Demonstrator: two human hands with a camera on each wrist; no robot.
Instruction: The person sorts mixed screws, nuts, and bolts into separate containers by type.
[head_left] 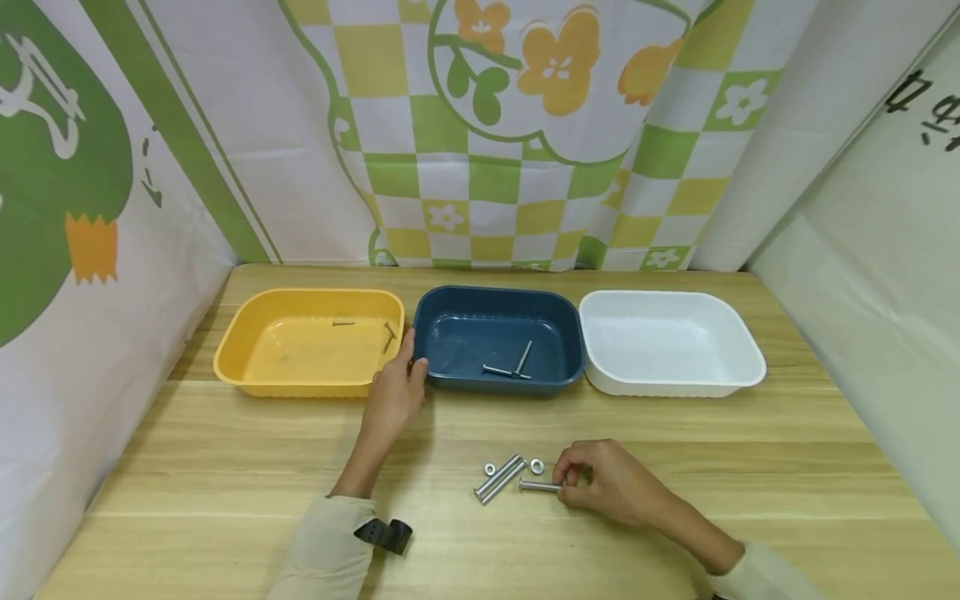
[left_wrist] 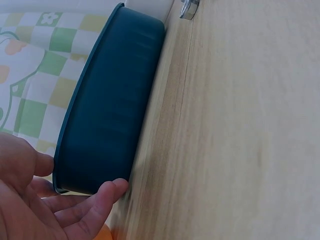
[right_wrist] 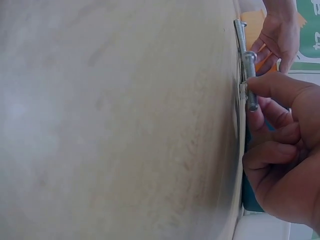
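Observation:
My right hand (head_left: pixel 617 483) pinches a silver bolt (head_left: pixel 537 486) between thumb and fingers, low over the table; in the right wrist view this bolt (right_wrist: pixel 251 75) has its head pointing away from the hand. Beside it on the wood lie two more bolts (head_left: pixel 497 481), a nut (head_left: pixel 537 467) and a smaller nut (head_left: pixel 490 469). My left hand (head_left: pixel 397 393) touches the left end of the dark blue tray (head_left: pixel 495 386), its fingers loosely extended. In the left wrist view, fingertips (left_wrist: pixel 119 187) rest near that tray's lower edge. Inside the blue tray are thin screws (head_left: pixel 524 358).
Left of the blue tray stands a yellow tray (head_left: pixel 300 388) holding a few small screws (head_left: pixel 388 337). On the right is a white tray (head_left: pixel 667 387). A patterned curtain (head_left: pixel 495 192) hangs behind the wooden table (head_left: pixel 225 475); white sheets flank both sides.

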